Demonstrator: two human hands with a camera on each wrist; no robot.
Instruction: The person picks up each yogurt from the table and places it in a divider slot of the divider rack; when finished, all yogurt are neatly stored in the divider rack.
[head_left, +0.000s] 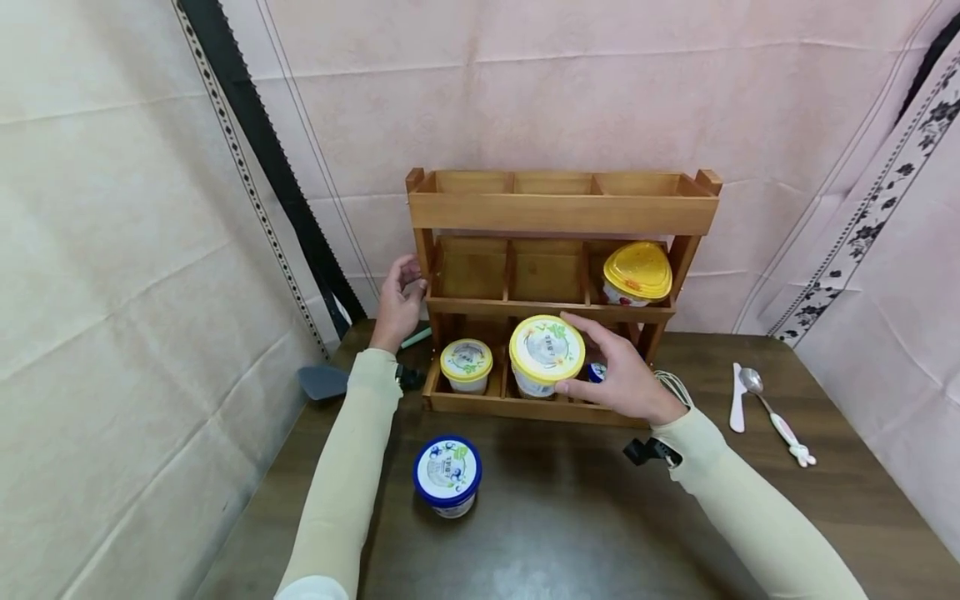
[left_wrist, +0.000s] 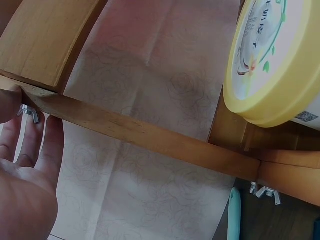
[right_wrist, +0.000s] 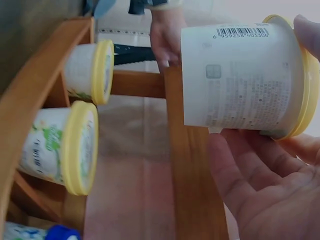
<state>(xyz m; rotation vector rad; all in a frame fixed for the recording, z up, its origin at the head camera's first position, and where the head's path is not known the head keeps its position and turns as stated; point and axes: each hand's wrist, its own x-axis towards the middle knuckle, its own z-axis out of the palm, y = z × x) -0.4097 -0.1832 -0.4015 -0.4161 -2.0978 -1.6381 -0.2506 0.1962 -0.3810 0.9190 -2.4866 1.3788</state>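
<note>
My right hand [head_left: 626, 379] holds a white tub with a yellow lid [head_left: 547, 350] in front of the wooden rack's bottom tier. Thumb and fingers span its sides; in the right wrist view its barcode side [right_wrist: 235, 80] faces the camera. With my left hand [head_left: 399, 304] I grip the rack's left upright [left_wrist: 125, 127], near a wing nut [left_wrist: 31, 113]. Behind the held tub, another yellow-lidded tub [right_wrist: 57, 150] sits in the bottom middle compartment, hidden in the head view. A smaller yellow-lidded tub [head_left: 467, 365] stands bottom left, and a blue-lidded one [head_left: 597, 372] bottom right, mostly covered.
The middle tier's right compartment contains a yellow-lidded tub [head_left: 637, 273]. On the table before the rack stands a blue-lidded tub [head_left: 447, 475]. To the right lie a white-handled knife [head_left: 737, 400] and a spoon [head_left: 780, 421]. A grey-blue spatula head [head_left: 322, 382] is at the left edge.
</note>
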